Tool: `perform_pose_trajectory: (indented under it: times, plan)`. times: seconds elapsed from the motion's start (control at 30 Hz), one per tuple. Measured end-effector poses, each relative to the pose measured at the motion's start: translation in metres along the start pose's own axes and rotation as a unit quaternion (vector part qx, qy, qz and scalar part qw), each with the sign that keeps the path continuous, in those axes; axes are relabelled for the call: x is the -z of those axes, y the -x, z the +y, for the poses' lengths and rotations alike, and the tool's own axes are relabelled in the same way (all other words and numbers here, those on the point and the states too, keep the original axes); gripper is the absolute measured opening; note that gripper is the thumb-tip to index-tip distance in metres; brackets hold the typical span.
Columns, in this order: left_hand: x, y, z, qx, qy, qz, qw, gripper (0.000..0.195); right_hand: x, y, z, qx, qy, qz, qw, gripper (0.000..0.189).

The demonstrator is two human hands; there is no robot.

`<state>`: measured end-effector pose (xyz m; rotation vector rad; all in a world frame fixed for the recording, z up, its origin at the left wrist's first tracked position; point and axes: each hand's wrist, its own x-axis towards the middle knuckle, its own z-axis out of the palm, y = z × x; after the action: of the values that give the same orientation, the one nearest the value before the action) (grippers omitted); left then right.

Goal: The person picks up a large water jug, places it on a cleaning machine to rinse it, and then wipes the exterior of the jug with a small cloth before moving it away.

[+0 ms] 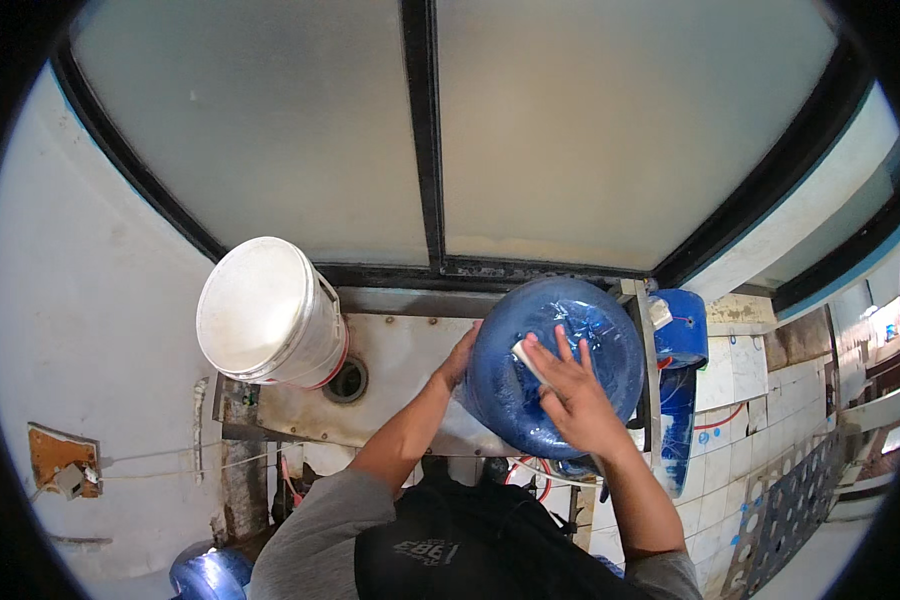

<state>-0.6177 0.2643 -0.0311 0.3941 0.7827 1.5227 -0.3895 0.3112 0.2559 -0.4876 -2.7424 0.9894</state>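
Note:
A large translucent blue water jug [487, 405] stands at the right end of a stained metal counter [397, 367], with its round base facing up at me. My left hand [459, 356] holds the jug by its left side, the fingers partly hidden behind it. On the upturned base, my right hand [574, 394] presses a small white pad [529, 364]; its fingers are spread, and the pad shows under the index finger and thumb. The base looks wet and shiny around the fingers.
A white lidded bucket [259, 315] stands at the counter's left, beside a round drain hole [345, 380]. Frosted window panes [540, 150] rise behind. Right of the counter is a blue drum [679, 330]. Another blue jug [210, 574] lies low left, near a wall socket [71, 480] with cables.

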Motion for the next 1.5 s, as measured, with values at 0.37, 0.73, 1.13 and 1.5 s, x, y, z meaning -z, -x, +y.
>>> perform_pose_trajectory:
  times: [0.37,0.73,1.13,1.5]
  plan:
    - [0.038,0.015,-0.100,-0.104,-0.099,0.212,0.967,0.056,0.006,-0.014,0.013,-0.026,0.010,0.066,0.997,0.071]
    - [-0.006,-0.016,0.000,0.082,0.023,0.063,0.994,0.046,0.010,0.000,0.003,0.002,0.002,-0.028,1.000,0.075]
    - [-0.062,0.005,0.050,-0.070,-0.159,0.047,0.984,0.052,0.001,-0.006,0.015,-0.029,-0.001,0.065,0.997,0.076]
    - [-0.120,0.035,0.100,-0.237,-0.058,-0.092,0.965,0.071,0.024,-0.016,0.033,0.004,0.013,-0.008,1.000,0.072]
